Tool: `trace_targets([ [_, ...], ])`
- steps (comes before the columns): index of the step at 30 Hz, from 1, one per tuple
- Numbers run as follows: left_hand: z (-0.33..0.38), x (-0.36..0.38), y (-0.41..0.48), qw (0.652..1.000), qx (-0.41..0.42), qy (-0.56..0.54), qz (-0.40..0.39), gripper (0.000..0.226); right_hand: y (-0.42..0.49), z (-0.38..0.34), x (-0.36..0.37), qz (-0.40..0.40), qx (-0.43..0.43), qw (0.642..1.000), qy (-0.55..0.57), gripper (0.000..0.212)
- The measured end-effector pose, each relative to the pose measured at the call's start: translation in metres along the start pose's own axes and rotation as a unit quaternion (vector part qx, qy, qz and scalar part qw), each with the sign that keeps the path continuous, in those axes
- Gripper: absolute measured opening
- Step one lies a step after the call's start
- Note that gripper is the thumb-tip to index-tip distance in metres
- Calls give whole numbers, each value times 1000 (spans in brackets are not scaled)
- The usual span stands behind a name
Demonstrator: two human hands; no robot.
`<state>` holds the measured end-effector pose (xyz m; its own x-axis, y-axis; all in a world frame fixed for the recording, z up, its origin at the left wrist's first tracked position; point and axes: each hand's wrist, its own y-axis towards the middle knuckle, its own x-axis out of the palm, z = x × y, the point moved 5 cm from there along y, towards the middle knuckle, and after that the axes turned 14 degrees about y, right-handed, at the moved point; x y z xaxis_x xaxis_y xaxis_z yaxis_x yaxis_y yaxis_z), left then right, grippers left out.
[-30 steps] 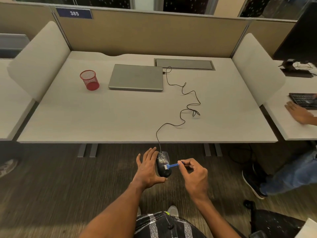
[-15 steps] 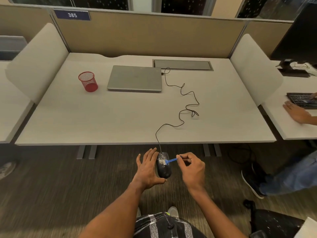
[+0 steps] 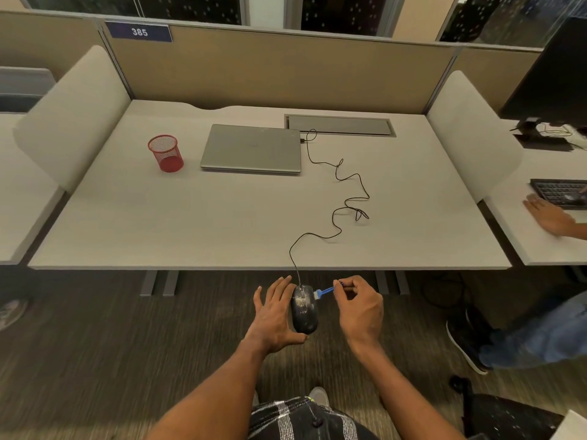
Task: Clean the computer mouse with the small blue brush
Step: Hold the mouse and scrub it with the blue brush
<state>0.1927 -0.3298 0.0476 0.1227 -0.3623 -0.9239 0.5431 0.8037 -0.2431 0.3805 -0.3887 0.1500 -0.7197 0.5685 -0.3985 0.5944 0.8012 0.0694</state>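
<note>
Blue plastic small brush [image 3: 324, 292], pinched in the right hand [image 3: 360, 308], meets the dusty black computer mouse [image 3: 304, 309] that the left hand [image 3: 274, 315] cradles, steadying it beyond the counter's [image 3: 222, 223] near edge.

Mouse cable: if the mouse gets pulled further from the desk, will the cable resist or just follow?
The cable lies in loose loops, so it's probably floppy and would follow. Its far end seems plugged into the laptop, which might get tugged once slack runs out.

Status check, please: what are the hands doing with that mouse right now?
Left hand cradles mouse. Right hand pinches blue brush, bristles at its right front edge. Nothing in the way.
</note>
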Motion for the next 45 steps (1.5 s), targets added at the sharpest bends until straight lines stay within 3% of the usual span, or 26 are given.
trace_targets([
  [7,1,2,0,1000,3,7,-1,126,12,-3,5,-2,25,999,20,5],
  [12,1,4,-1,1000,3,10,-2,126,13,0,5,-3,10,999,-39,9],
  [18,0,5,-2,1000,0,12,-3,127,15,1,7,-8,26,1000,13,5],
  [23,0,5,-2,1000,2,9,-4,126,14,0,6,0,0,999,-47,8],
  [37,1,5,-5,1000,1,10,-9,126,21,1,15,-17,46,999,8,8],
  [45,2,4,-7,1000,4,-3,3,126,23,-4,18,-24,20,999,19,6],
])
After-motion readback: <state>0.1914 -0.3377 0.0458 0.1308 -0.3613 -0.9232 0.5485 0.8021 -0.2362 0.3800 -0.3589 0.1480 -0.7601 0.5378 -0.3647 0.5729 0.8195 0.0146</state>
